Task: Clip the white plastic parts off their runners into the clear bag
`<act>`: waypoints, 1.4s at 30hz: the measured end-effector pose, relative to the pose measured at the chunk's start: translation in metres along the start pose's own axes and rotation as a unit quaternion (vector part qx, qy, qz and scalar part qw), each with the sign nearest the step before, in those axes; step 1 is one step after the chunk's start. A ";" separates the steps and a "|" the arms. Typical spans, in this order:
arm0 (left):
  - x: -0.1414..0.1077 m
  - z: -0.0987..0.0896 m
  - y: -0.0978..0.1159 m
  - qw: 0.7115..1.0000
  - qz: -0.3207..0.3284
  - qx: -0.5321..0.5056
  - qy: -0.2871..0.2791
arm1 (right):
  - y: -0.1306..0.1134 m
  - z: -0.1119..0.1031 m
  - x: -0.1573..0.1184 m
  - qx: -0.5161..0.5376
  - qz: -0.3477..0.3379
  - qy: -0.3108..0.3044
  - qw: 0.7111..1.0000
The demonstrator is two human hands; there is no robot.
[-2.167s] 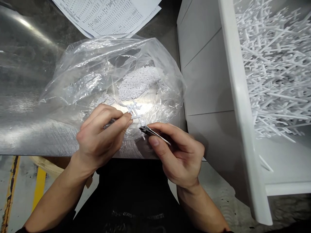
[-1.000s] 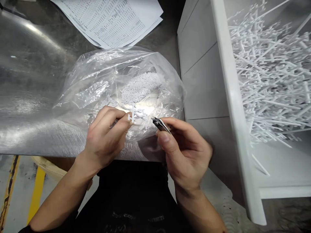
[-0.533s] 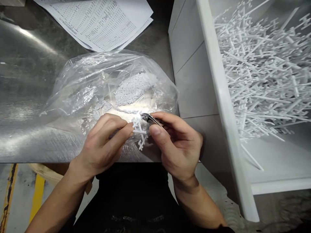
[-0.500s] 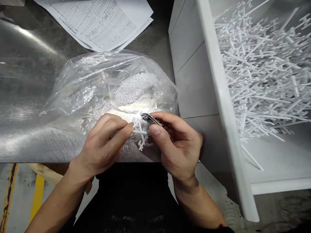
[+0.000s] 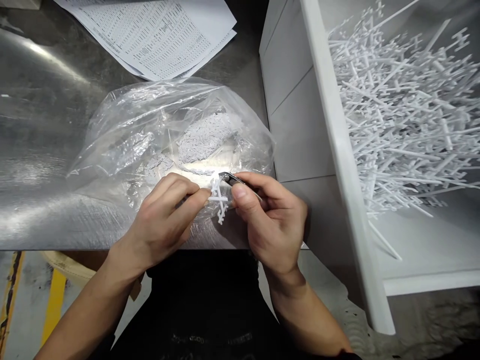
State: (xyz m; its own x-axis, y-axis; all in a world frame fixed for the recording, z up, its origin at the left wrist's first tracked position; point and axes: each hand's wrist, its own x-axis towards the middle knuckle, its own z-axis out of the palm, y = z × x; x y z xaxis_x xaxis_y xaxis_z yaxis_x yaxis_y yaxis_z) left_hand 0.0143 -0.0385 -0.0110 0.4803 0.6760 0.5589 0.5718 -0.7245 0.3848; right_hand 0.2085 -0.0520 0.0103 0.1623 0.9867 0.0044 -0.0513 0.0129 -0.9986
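Thumb and fingers of my left hand (image 5: 165, 215) pinch a small white branched plastic piece (image 5: 221, 199), which hangs over the front of the bag. My right hand (image 5: 273, 215) is closed around small metal nippers (image 5: 236, 181), whose tip is at the top of the white piece. Whether the jaws touch the plastic is too small to tell. Behind both hands lies a clear plastic bag (image 5: 127, 120) with many tiny whitish parts (image 5: 206, 137) inside it.
Printed sheets (image 5: 157, 35) lie at the back of the metal table (image 5: 33, 130). On the right stands a white bin (image 5: 337, 135) with a high wall, holding a heap of white plastic branches (image 5: 412, 125). The table's front edge runs below my hands.
The white piece has shifted slightly right and turned a little in my left fingers. My right hand has moved slightly left, with the nippers still in it.
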 end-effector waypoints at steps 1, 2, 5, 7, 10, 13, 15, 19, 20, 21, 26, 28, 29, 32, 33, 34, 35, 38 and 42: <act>0.000 0.000 0.000 1.000 -0.001 0.002 0.003 | -0.001 0.000 0.000 0.006 -0.002 -0.001 1.000; 0.000 0.000 0.000 1.000 -0.001 0.004 0.007 | -0.002 -0.001 -0.001 0.010 -0.007 -0.004 1.000; -0.001 0.000 -0.001 1.000 0.003 0.007 0.013 | -0.005 -0.001 -0.003 0.006 -0.020 -0.021 1.000; 0.000 0.000 -0.001 1.000 0.003 0.006 0.012 | -0.006 0.000 -0.004 0.004 -0.022 -0.029 0.999; 0.000 0.000 0.000 1.000 0.000 0.005 0.009 | -0.007 0.002 -0.004 0.014 -0.023 -0.033 0.999; 0.000 0.000 0.001 1.000 -0.003 -0.002 0.007 | -0.006 0.002 -0.005 0.020 -0.026 -0.031 0.999; -0.001 0.000 0.001 1.000 -0.011 -0.008 0.004 | -0.005 0.001 -0.005 0.018 -0.030 -0.028 0.999; -0.002 0.001 0.000 1.000 -0.009 -0.004 -0.001 | -0.004 0.000 -0.006 0.013 -0.035 -0.030 0.999; -0.003 0.001 0.000 1.000 -0.007 0.000 -0.003 | -0.003 0.000 -0.006 0.010 -0.036 -0.031 0.999; -0.003 0.000 -0.001 1.000 -0.005 0.005 -0.007 | -0.003 0.000 -0.006 0.008 -0.036 -0.033 0.999; -0.004 0.001 0.000 1.000 0.004 0.030 -0.011 | -0.003 0.001 -0.007 -0.016 -0.055 -0.032 0.998; -0.004 0.002 0.001 0.999 0.007 0.037 -0.006 | -0.003 0.001 -0.007 -0.034 -0.065 -0.025 0.997; -0.004 0.002 0.001 0.999 0.007 0.043 -0.006 | -0.002 0.002 -0.007 -0.039 -0.067 -0.022 0.997; -0.004 0.003 0.002 0.998 0.002 0.058 -0.019 | -0.001 0.004 -0.003 -0.026 -0.042 -0.015 0.999; -0.003 0.003 0.002 0.998 -0.002 0.060 -0.021 | 0.000 0.005 -0.002 -0.015 -0.029 -0.016 0.999; -0.003 0.003 0.002 0.998 -0.006 0.060 -0.024 | 0.000 0.005 -0.001 -0.002 -0.017 -0.018 1.000; -0.003 0.003 0.001 0.998 -0.011 0.057 -0.024 | 0.001 0.005 -0.001 0.010 -0.011 -0.018 1.000; -0.003 0.002 0.001 0.998 -0.037 0.045 -0.012 | 0.002 0.000 -0.003 0.032 -0.003 -0.008 0.999; -0.003 0.000 0.002 0.998 -0.057 0.029 0.012 | 0.002 -0.013 -0.014 0.007 -0.012 -0.017 1.000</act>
State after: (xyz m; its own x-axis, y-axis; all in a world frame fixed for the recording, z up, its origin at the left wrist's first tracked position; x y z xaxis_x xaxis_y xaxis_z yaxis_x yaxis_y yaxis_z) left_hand 0.0139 -0.0416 -0.0119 0.3940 0.7497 0.5317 0.6594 -0.6336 0.4046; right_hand 0.2191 -0.0681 0.0080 0.1291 0.9912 0.0296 -0.0610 0.0377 -0.9974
